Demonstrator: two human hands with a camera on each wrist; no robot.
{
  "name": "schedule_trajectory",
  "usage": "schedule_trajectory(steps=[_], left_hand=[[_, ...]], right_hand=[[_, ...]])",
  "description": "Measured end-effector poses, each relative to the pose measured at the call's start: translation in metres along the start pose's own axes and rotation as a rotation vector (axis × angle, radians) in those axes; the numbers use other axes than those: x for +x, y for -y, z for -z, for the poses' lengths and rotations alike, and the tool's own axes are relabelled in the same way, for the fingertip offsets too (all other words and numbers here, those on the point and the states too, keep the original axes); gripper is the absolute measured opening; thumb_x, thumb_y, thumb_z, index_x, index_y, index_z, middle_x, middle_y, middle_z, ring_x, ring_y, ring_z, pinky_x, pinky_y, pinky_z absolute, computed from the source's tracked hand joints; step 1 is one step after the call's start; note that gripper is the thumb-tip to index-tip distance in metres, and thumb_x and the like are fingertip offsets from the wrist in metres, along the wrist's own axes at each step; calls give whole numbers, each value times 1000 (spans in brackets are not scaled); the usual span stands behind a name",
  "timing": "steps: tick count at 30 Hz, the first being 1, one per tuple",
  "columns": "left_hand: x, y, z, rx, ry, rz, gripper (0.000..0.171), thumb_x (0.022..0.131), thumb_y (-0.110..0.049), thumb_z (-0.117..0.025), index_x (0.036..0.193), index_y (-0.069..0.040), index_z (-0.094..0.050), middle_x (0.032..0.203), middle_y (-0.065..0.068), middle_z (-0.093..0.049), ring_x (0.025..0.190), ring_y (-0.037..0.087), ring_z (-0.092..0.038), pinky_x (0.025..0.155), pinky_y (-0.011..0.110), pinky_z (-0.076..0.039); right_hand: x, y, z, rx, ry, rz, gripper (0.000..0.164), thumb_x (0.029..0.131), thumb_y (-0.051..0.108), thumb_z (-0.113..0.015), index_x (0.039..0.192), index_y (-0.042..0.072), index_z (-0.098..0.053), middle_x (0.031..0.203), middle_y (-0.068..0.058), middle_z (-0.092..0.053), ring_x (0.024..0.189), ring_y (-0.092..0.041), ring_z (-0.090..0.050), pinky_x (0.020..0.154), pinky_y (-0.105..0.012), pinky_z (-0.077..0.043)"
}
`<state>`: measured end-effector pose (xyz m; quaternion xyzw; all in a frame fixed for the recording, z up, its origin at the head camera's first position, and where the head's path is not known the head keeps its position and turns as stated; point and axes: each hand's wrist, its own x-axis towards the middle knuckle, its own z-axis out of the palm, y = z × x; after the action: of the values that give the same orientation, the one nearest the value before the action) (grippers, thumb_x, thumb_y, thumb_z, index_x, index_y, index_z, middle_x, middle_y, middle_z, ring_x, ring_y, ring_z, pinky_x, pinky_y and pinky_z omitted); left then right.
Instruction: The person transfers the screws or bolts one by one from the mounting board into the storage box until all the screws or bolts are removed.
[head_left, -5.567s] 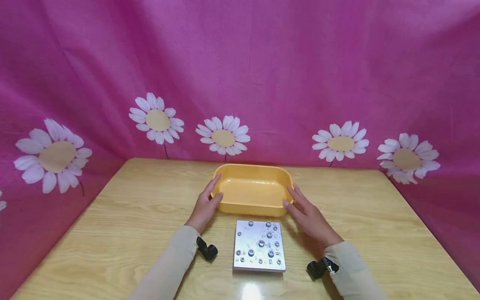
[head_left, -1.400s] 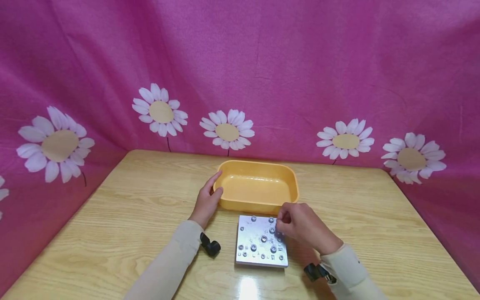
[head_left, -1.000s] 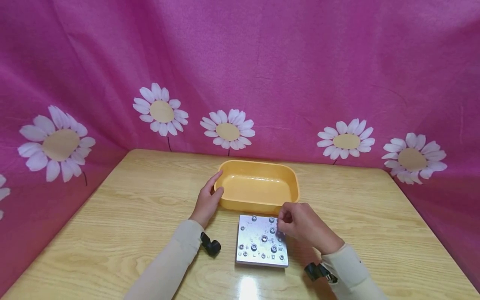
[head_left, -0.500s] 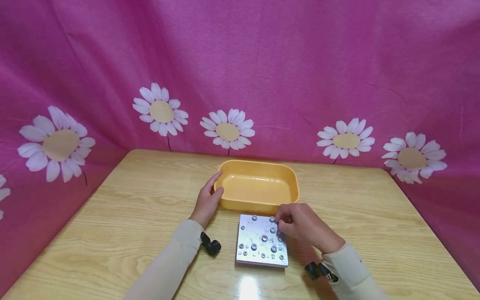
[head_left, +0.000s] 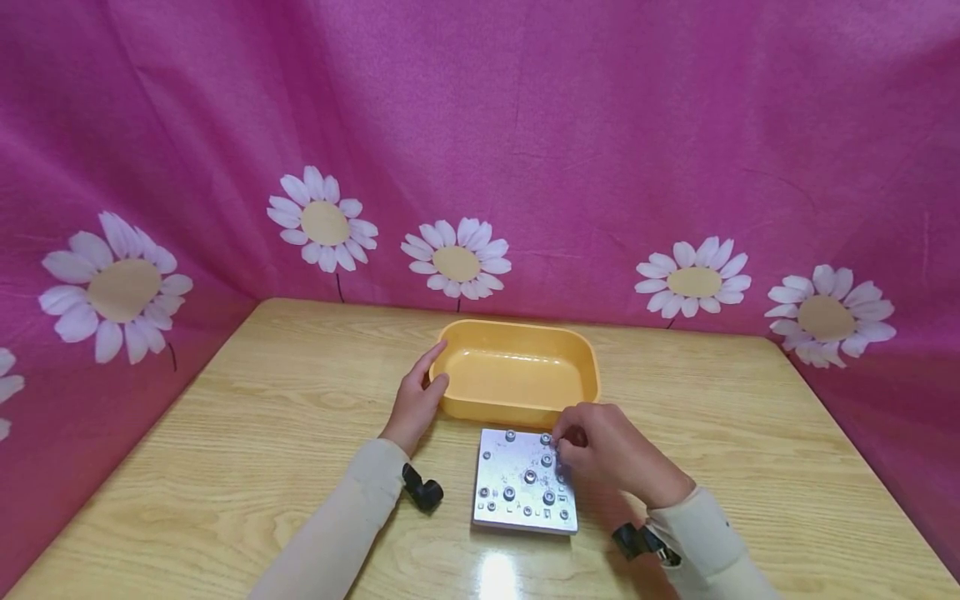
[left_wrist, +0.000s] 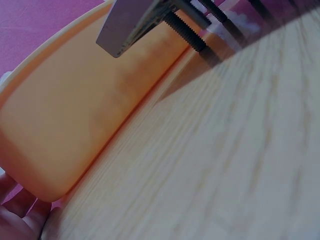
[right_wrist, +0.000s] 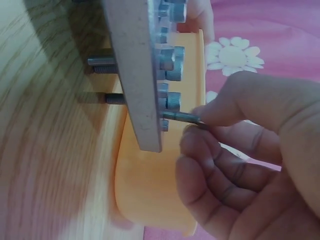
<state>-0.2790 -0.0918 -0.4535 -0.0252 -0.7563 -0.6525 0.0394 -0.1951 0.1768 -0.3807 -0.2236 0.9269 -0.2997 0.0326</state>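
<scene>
A square metal plate (head_left: 517,467) stands raised off the table on its screws, with several socket-head screws set in its top. My right hand (head_left: 611,446) is over the plate's far right corner. In the right wrist view, its thumb and index finger pinch the end of a thin screw (right_wrist: 180,117) that sticks out of the plate; its head is hidden by the fingertips. My left hand (head_left: 412,404) holds the left end of a yellow plastic tub (head_left: 517,412), thumb at the near corner and fingers along the outer side. Nothing lies inside the tub.
The tub sits right behind the plate on a wooden table (head_left: 285,467). A pink curtain (head_left: 570,150) with daisies hangs along the table's back and sides. Black wrist cameras (head_left: 423,493) are strapped to both sleeves.
My right hand has left the tub's right end and come to the plate's far right corner, where it has stayed with small finger movements. The left hand keeps its place on the tub.
</scene>
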Motion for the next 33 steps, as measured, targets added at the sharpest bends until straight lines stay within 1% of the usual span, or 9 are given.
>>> schedule_trajectory(steps=[5,12,17,19,23,26,33], left_hand=[[0,0,1,-3,-1,-12,52,94,-20,-50,144,-34,-45,153,-7,-34,142,14,-27,114,33,-26],[-1,1,0,4,-25,-10,51,93,-19,-51,142,-35,-47,152,-7,-36,141,14,-27,115,33,-25],[-4,1,-1,7,-26,-19,51,93,-18,-51,141,-34,-48,151,-7,-38,141,15,-29,114,35,-26],[-5,1,0,12,-28,-16,50,93,-18,-51,141,-34,-49,150,-8,-38,140,14,-30,114,34,-27],[-7,2,6,17,-26,-17,49,93,-18,-51,140,-34,-50,149,-8,-39,139,13,-32,113,33,-29],[-5,2,7,6,-21,-29,50,93,-18,-51,140,-32,-50,150,-6,-39,139,13,-31,113,33,-28],[-4,2,-1,-9,-19,-25,50,92,-18,-52,140,-33,-50,150,-6,-39,138,13,-32,112,33,-29]], right_hand=[[0,0,3,1,-53,27,11,83,3,-64,86,12,-71,74,6,-60,67,-11,-53,57,-24,-49],[1,4,5,23,-92,-15,6,85,8,-67,89,9,-71,77,5,-62,70,-12,-55,62,-23,-51],[2,1,4,38,-143,33,4,87,11,-68,88,8,-70,74,6,-61,65,-10,-53,56,-22,-49],[5,-1,2,58,-173,53,5,88,13,-68,88,9,-70,73,7,-61,63,-10,-53,55,-22,-48],[17,-2,-1,110,-226,64,5,88,14,-69,91,10,-70,77,6,-64,65,-12,-54,58,-23,-49],[26,-4,-1,138,-246,42,6,89,12,-68,94,12,-69,81,4,-67,67,-14,-55,59,-24,-50],[44,-14,1,173,-269,-18,8,90,9,-66,97,10,-69,87,-1,-69,71,-16,-58,58,-25,-51]])
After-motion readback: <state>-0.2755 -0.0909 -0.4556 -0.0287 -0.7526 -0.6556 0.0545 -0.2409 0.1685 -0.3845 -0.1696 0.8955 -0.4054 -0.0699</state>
